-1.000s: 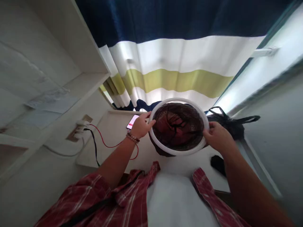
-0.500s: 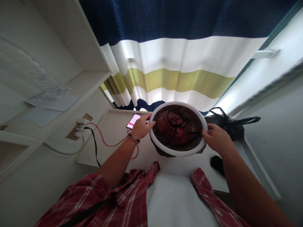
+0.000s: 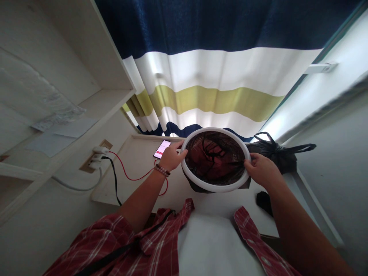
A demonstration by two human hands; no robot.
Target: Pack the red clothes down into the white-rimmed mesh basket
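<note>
Head view: left hand (image 3: 171, 156) and right hand (image 3: 265, 170) curled nearly closed, pinching round bin (image 3: 219, 188) by opposite sides of rim (image 3: 185, 168). Bin sits between hands over counter (image 3: 178, 184); cannot tell if touching. Rim smooth, white, hard-looking, ring-shaped. Thin, crinkly black liner (image 3: 198, 170) inside, reddish showing through. Lit flat phone (image 3: 161, 148) just beside left hand, skinny red cord (image 3: 135, 179) near. Knotted, shiny black plastic bag (image 3: 280, 158) near right hand. Soft, wavy, striped curtain (image 3: 215, 100) behind.
</note>
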